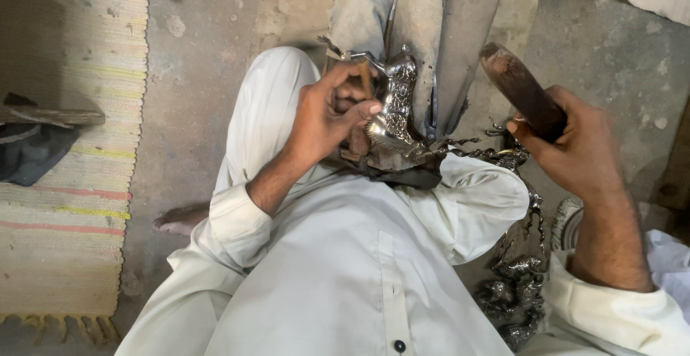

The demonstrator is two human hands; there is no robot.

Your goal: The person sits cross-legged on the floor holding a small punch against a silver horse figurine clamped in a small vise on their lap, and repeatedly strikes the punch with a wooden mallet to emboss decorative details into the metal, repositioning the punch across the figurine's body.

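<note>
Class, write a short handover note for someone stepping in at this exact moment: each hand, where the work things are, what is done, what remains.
Left hand: fingers pinch a small chisel-like tool against the silver metal figurine, which is propped on the lap.
Right hand: gripping a dark wooden mallet handle, raised to the right of the figurine.
More silver figurines lie on the floor by the right knee.
Done: the figurine's surface already shows embossed pattern.
Left: cannot tell how much chasing remains.

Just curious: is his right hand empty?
No, the right hand is wrapped around a dark wooden handle, raised beside the silver ornament.
</note>
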